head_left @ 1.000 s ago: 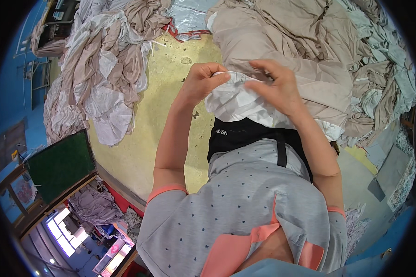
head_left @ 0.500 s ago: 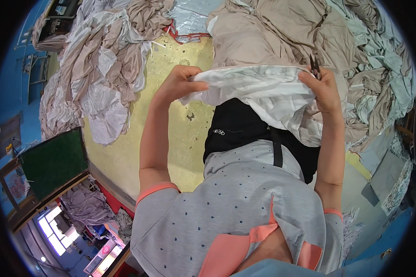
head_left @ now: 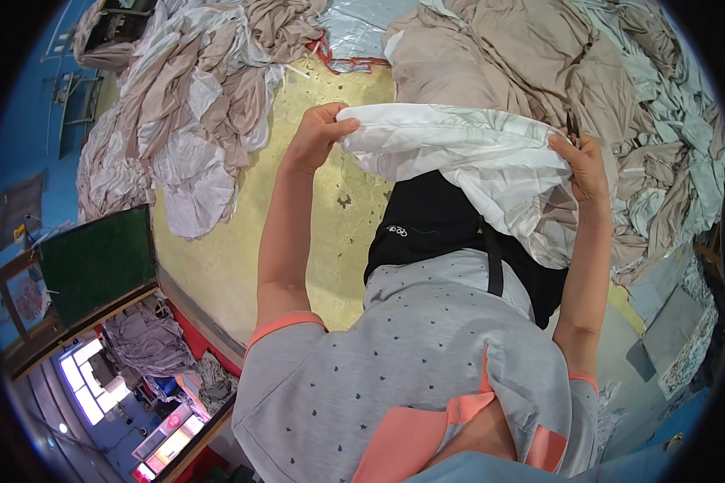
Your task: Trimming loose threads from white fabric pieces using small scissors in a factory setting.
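A white cloth (head_left: pixel 427 133) with a faint green leaf print is held stretched between my two hands, in front of my black apron. My left hand (head_left: pixel 321 137) pinches its left end between thumb and fingers. My right hand (head_left: pixel 586 165) grips the right end and also holds dark thread snips (head_left: pixel 573 127), their points up and away from me. From the held edge, the rest of the cloth hangs in loose folds toward my lap, beige on part of it near my right forearm.
A large heap of beige fabric (head_left: pixel 532 60) lies ahead, with pale green-grey folds at its right. Another beige and white fabric pile (head_left: pixel 193 105) is at the left on the worn yellow floor (head_left: pixel 217 258). A dark green board (head_left: pixel 97 258) stands at the lower left.
The cloth's upper edge is lifted and pulled straighter, so more of the leaf print shows. Both hands appear farther right, and the whole view has shifted slightly as well.
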Motion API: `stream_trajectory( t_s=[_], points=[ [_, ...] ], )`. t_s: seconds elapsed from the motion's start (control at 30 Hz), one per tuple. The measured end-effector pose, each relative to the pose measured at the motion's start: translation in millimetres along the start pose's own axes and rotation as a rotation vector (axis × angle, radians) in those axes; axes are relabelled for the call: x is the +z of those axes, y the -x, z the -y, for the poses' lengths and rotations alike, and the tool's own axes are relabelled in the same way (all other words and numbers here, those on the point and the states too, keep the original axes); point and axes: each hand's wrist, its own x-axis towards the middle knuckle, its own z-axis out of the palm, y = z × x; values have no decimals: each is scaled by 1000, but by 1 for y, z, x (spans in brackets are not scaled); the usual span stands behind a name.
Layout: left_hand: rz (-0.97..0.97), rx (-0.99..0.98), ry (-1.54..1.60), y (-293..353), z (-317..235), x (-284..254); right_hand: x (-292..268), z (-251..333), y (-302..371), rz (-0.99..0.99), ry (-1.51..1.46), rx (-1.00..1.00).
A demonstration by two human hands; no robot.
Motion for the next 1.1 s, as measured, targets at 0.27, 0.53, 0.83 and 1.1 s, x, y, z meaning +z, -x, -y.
stream_trajectory(
  t_s=[0.27, 0.53, 0.83, 1.1],
  points=[
    [-21, 26, 96, 4, -5, -2, 7, 3, 0, -54, -2, -48],
    [-32, 85, 151, 6, -3, 7, -4, -5, -2, -32, 26, -112],
    [-202, 234, -168, 9, -11, 4, 7, 3, 13, -141, 126, -217],
    [-617, 825, -758, 53, 2, 6, 42, 2, 70, -69, 879, -905]
  ],
)
